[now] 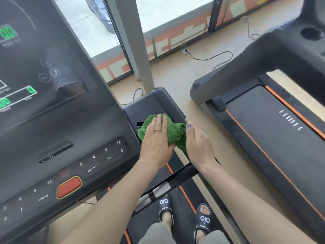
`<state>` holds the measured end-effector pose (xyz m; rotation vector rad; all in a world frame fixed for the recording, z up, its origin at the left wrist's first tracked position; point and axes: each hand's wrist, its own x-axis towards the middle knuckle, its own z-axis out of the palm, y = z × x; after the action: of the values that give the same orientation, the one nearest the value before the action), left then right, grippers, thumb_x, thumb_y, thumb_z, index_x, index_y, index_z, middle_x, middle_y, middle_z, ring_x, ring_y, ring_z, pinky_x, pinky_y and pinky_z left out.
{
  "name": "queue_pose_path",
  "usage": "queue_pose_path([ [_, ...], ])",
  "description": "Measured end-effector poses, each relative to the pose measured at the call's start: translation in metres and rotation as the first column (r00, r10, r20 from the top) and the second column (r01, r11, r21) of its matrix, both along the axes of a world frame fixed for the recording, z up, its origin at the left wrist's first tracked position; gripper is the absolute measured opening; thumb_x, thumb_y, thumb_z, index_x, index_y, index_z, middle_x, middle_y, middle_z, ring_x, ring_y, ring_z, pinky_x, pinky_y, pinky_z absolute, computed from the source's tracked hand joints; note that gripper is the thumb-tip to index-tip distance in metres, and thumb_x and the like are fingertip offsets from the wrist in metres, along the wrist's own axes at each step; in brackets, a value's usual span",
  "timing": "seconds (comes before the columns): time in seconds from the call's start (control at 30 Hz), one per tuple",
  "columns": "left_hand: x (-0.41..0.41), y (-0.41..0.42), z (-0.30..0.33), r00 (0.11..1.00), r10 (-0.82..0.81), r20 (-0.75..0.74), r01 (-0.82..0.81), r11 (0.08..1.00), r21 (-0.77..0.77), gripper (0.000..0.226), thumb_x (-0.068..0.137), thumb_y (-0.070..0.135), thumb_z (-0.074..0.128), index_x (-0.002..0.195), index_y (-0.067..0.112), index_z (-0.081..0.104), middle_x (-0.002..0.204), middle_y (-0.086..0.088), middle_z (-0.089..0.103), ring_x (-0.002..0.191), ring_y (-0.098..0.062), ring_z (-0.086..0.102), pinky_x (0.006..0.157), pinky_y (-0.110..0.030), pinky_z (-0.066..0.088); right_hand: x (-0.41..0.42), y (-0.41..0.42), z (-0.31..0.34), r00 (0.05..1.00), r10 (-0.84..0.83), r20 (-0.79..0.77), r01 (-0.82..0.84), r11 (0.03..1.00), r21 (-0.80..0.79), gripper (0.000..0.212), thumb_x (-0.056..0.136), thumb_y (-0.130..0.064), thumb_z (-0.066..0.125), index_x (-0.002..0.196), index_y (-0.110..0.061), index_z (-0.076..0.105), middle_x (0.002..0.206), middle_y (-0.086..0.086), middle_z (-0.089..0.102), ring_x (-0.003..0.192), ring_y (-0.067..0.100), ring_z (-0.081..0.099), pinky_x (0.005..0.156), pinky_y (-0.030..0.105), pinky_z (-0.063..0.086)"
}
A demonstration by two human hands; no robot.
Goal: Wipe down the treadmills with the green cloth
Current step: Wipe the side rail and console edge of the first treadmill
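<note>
- Your two forearms reach forward from the bottom of the view, over your sandalled feet on the near treadmill's belt (pixel 175 196).
- Your left hand (pixel 156 138) lies flat on the green cloth (pixel 173 131), fingers straight and together, pressing it down rather than gripping it.
- That cloth is bunched on the side tray (pixel 149 104) to the right of the console (pixel 70 147), its bulk running from your left fingers toward your right hand.
- Your right hand (pixel 197 140) touches the cloth's right edge, thumb forward; whether its fingers curl round anything is hidden.
- Ahead, the tray runs on to its raised front corner, likely open room for a forward wipe; the raised right rim (pixel 173 106) bounds the cloth, with floor beyond.
- A second treadmill (pixel 274 131) stands well apart on your right.
</note>
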<state>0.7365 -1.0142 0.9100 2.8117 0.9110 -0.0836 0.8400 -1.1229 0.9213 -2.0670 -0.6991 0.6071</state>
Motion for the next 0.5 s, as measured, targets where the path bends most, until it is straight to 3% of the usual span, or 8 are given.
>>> queue_pose_path([
  [0.2, -0.002, 0.002, -0.009, 0.999, -0.033, -0.031, 0.032, 0.999, -0.042, 0.092, 0.099, 0.053, 0.045, 0.160, 0.004, -0.003, 0.168, -0.014, -0.006, 0.156, -0.026, -0.002, 0.127, -0.038, 0.001, -0.009, -0.003, -0.016, 0.970, 0.195, 0.143, -0.188, 0.980, -0.065, 0.066, 0.101, -0.050, 0.015, 0.151, -0.016, 0.043, 0.157, -0.004, 0.039, 0.148, 0.005, 0.024, 0.123, 0.025, 0.017],
  [0.33, 0.003, 0.017, -0.012, 0.996, -0.088, -0.032, 0.087, 0.996, -0.035, 0.081, 0.101, 0.052, 0.032, 0.160, 0.006, 0.000, 0.168, -0.010, -0.007, 0.156, -0.022, -0.005, 0.125, -0.031, -0.006, -0.008, 0.006, -0.026, 0.900, 0.336, 0.278, -0.271, 0.930, -0.247, 0.079, 0.097, -0.061, -0.005, 0.158, -0.020, 0.024, 0.165, -0.009, 0.016, 0.152, 0.004, 0.005, 0.126, 0.032, 0.007],
  [0.4, 0.015, 0.040, -0.011, 0.998, -0.055, -0.037, 0.054, 0.998, -0.026, 0.075, 0.105, 0.048, 0.028, 0.161, 0.009, -0.004, 0.168, -0.006, -0.011, 0.156, -0.018, -0.008, 0.123, -0.027, -0.009, 0.002, 0.024, -0.028, 0.891, 0.371, 0.261, -0.289, 0.907, -0.305, 0.068, 0.101, -0.055, 0.002, 0.160, -0.021, 0.014, 0.166, -0.011, 0.005, 0.152, 0.003, -0.002, 0.125, 0.029, -0.002],
  [0.5, 0.038, 0.075, -0.005, 0.995, 0.040, -0.092, -0.044, 0.998, -0.034, 0.071, 0.106, 0.045, 0.020, 0.160, 0.010, -0.008, 0.168, -0.004, -0.014, 0.155, -0.015, -0.010, 0.124, -0.028, -0.007, 0.023, 0.069, -0.021, 0.908, 0.379, 0.180, -0.312, 0.897, -0.314, 0.058, 0.107, -0.044, 0.013, 0.160, -0.022, 0.007, 0.167, -0.009, -0.002, 0.152, 0.004, -0.006, 0.124, 0.029, -0.005],
])
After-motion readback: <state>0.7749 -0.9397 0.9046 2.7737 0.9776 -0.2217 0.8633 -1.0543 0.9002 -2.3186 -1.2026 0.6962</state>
